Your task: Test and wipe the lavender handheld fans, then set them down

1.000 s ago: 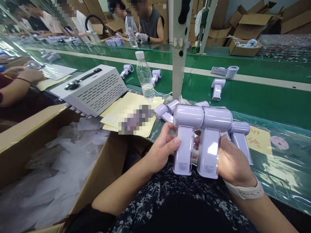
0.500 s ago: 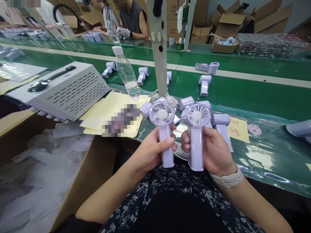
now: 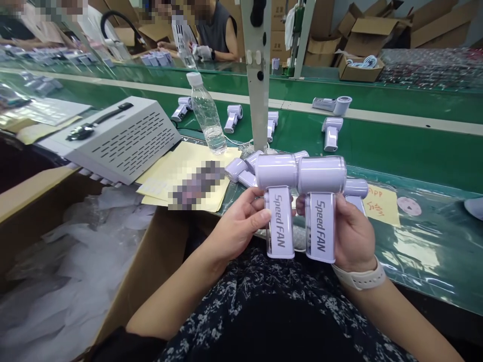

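Note:
My left hand [image 3: 245,218] is closed on the handle of a lilac handheld fan [image 3: 279,221], its thumb on the near left edge. My right hand [image 3: 352,234] grips a second lilac handheld fan [image 3: 320,223] from the right. Both fans stand upright side by side, heads nearly touching, with "Speed FAN" lettering on the handles facing me. Their blades do not show from this side. Just behind them on the bench lie more lilac fans [image 3: 236,169], partly hidden by the held pair.
A water bottle [image 3: 207,113] and yellow papers [image 3: 188,151] are at left, beside a grey vented box [image 3: 132,136]. A carton of plastic bags [image 3: 86,251] stands lower left. A metal post [image 3: 258,80] rises ahead. Fans lie on the green conveyor [image 3: 294,128]; co-workers sit beyond.
Both fans have been turned in my hands, from blades facing me to the lettered handle sides. They are now closer together. The view has shifted slightly left.

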Demonstrator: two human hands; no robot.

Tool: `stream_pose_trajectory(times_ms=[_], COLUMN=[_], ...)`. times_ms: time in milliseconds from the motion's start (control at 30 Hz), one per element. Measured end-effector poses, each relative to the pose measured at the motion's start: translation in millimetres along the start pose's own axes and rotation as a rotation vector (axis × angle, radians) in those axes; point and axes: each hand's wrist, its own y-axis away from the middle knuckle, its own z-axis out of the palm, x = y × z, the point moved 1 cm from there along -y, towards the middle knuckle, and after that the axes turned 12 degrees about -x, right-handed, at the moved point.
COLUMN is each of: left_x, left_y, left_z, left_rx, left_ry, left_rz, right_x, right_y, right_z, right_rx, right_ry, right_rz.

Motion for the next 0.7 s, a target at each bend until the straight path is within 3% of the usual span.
stream_pose_trajectory(times_ms=[133,333,700], left_x=[-0.6,-4.3,-9.0], left_y=[-1.9,-4.3,-4.8], left_z=[-1.7,-5.5,-11.6], left_rx=[-0.029,0.026,0.039], left_ry=[-0.026,-0.052,-0.069], left_rz=[-0.009,-0.032,-0.06], right_x=[3.3,4.8,7.9], right_y=[-1.8,-4.0,-5.1], right_z=[6.0,8.9,12.5], right_rx=[0.06,0.142,0.102], right_ry=[-0.001,0.009,-0.039], right_rz=[0.003,0.063,0.101])
